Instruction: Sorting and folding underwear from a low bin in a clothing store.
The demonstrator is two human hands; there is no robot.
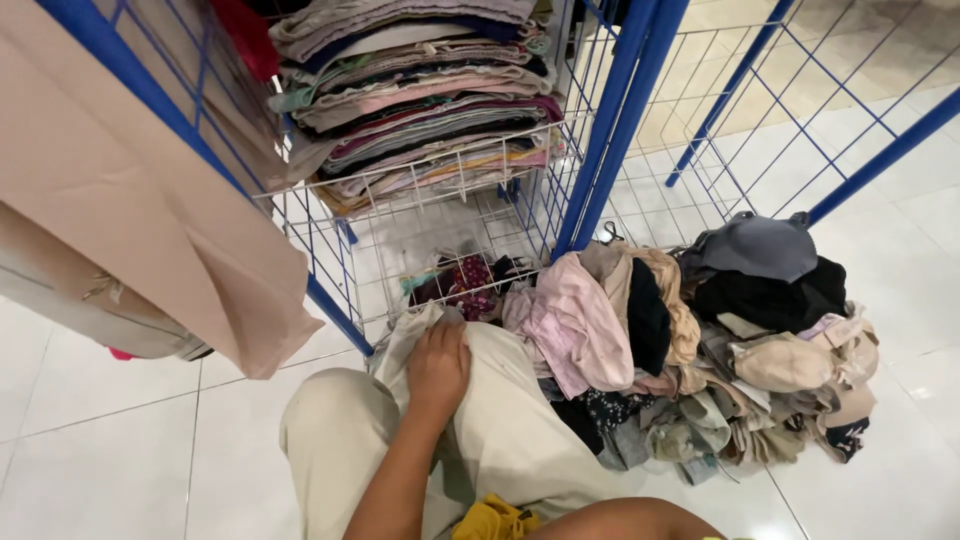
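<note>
Our left hand [437, 368] rests flat, fingers loosely spread, on the beige cloth [500, 400] across our lap. The clothes pile [700, 350] lies just to its right on the floor. Our right hand is out of view; only its forearm shows.

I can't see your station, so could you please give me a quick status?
Left hand flat on beige cloth garment across lap. Right hand out of view. Mixed clothes heap alongside.

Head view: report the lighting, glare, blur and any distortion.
Head view: even, soft indoor light; faint sheen on the white floor tiles, no hard glare; the blue wire rack bars splay outward, a wide-angle effect; the left hand on the beige garment looks sharp; the clothes pile looks sharp.
</note>
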